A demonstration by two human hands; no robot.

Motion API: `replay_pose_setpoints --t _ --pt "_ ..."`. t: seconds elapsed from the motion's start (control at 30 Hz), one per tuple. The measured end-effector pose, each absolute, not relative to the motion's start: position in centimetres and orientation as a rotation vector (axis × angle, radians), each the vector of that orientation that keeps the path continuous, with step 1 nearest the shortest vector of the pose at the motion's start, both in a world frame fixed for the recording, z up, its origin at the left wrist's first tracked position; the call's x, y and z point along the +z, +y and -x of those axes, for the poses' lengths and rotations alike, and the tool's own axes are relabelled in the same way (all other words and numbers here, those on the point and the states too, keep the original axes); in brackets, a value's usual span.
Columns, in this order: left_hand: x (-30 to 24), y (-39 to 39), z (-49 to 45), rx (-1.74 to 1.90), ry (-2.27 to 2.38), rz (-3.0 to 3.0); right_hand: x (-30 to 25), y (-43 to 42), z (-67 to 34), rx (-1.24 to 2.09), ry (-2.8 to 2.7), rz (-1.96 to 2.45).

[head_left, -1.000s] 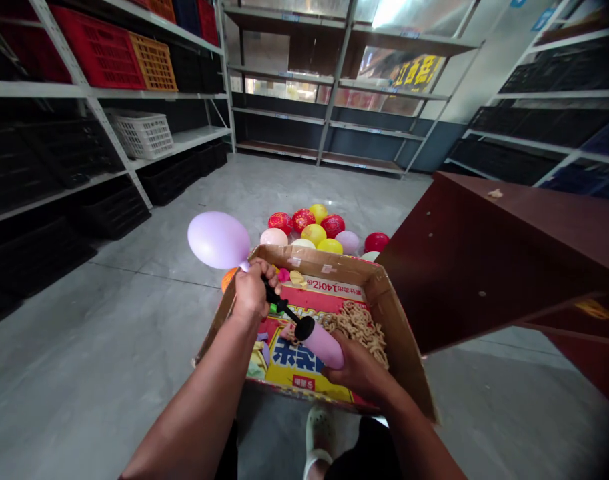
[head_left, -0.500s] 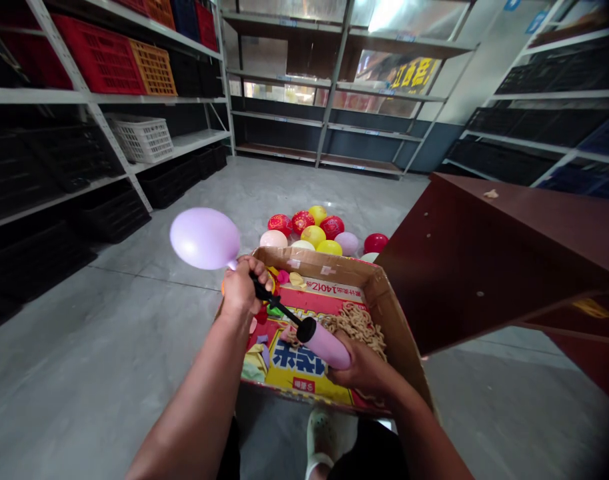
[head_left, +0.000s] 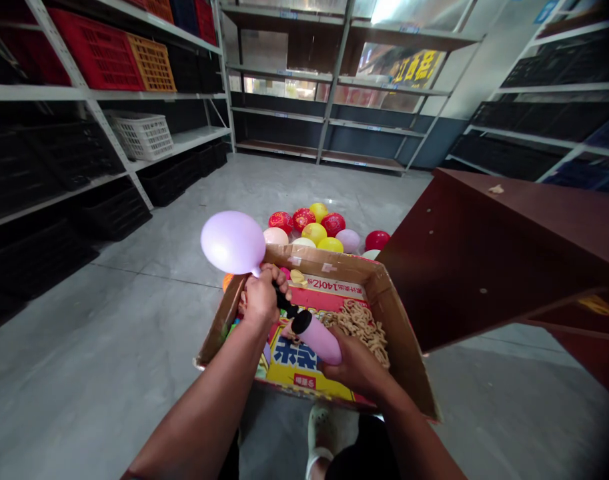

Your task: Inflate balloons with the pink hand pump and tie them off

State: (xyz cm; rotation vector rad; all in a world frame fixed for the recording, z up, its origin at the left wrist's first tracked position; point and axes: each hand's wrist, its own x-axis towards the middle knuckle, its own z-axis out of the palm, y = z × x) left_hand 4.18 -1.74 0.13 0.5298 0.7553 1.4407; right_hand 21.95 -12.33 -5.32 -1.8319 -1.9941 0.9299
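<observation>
A lilac balloon (head_left: 233,243), swollen round, stands up from my left hand (head_left: 263,295). The fingers of that hand are closed around the balloon's neck and the black front end of a hand balloon pump (head_left: 320,337). My right hand (head_left: 353,363) is wrapped around the rear of the pump's pink barrel. Only a short black stretch shows between barrel and left hand; the nozzle inside the balloon's neck is hidden by my fingers. Both hands are over an open cardboard box (head_left: 407,333), which holds a heap of long beige balloons (head_left: 358,325) and some limp coloured ones.
Several inflated balloons (head_left: 314,233), red, yellow, pink and lilac, lie on the floor beyond the box. A dark red-brown wooden cabinet (head_left: 464,267) leans at the right. Metal shelves (head_left: 279,117) with crates (head_left: 144,135) line the walls. My shoe (head_left: 318,427) is below the box.
My left hand and the balloon have moved right, closer to the pump barrel. The black rod between them has shortened as the pump was pushed together.
</observation>
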Motion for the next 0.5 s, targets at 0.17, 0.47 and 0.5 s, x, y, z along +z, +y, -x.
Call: replay_pose_setpoints --t 0.17,0.47,0.5 --pt "0.0 -2.5 -5.6 1.421 0.768 -0.541 -5.4 -12.2 -21.5 0.908 -1.959 1.849" --pt "2.0 -0.8 -1.3 1.568 0.729 -0.536 -5.8 -12.2 -24.2 1.212 -1.938 1.627" --pt "2.2 -0.7 -0.9 1.583 0.735 -0.525 -6.0 -12.3 -24.5 1.205 -1.932 1.649"
